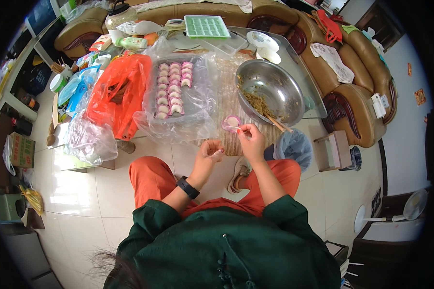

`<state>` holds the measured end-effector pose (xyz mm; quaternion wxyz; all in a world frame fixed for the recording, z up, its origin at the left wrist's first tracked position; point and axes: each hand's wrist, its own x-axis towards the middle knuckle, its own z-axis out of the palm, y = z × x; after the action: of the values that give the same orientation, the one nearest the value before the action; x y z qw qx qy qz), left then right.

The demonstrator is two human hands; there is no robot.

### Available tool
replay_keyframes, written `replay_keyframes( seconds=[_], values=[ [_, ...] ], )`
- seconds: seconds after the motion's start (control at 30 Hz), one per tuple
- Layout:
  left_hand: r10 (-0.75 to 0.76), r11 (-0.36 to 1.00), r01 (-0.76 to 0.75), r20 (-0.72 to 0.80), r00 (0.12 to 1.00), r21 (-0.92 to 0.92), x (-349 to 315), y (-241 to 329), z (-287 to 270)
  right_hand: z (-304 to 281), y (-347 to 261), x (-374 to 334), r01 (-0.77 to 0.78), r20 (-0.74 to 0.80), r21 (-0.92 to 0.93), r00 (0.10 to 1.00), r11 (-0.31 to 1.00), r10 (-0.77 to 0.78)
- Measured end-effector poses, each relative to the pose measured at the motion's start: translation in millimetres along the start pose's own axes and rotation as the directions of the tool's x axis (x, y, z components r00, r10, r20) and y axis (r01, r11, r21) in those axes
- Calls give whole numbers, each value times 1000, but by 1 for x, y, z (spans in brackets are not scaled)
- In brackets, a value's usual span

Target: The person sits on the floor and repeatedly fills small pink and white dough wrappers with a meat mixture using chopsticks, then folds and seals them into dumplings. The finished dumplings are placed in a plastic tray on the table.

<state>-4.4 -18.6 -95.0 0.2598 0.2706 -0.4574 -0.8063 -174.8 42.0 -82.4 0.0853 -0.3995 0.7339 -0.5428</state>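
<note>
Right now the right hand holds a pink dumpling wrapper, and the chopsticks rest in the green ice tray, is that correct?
Not quite. In the head view the right hand holds the pink dumpling wrapper, but the chopsticks rest in the steel bowl, not in the green ice tray.

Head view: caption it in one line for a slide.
Right hand pinches a pink wrapper by the steel bowl; left hand waits below; dumplings fill the tray.

A tray (pixel 196 103) of dumplings (pixel 172 89) lies left of the bowl (pixel 270 91), the wrapper (pixel 232 123) between them.
</note>
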Motion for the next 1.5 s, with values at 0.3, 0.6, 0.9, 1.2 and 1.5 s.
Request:
replay_keyframes(
  seconds=[0.3,0.6,0.9,1.2,1.5],
  values=[
    [-186,965,222,231,955,-141,21,28,18,-38,-39,-24,-389,330,465,910,795,252],
    [-273,920,325,235,933,-221,-6,39,29,-102,-66,-11,-52,-228,-241,974,969,-5],
    [-260,938,279,113,959,-208,-17,34,29,-138,-58,99,128,107,-370,990,920,-95],
    [-318,923,338,129,939,-186,-24,35,19,-108,-32,146,-59,-19,-84,998,995,57],
    [-326,925,342,116,938,-166,-25,36,14,-81,-29,148,-77,-82,19,994,997,78]
  ],
)
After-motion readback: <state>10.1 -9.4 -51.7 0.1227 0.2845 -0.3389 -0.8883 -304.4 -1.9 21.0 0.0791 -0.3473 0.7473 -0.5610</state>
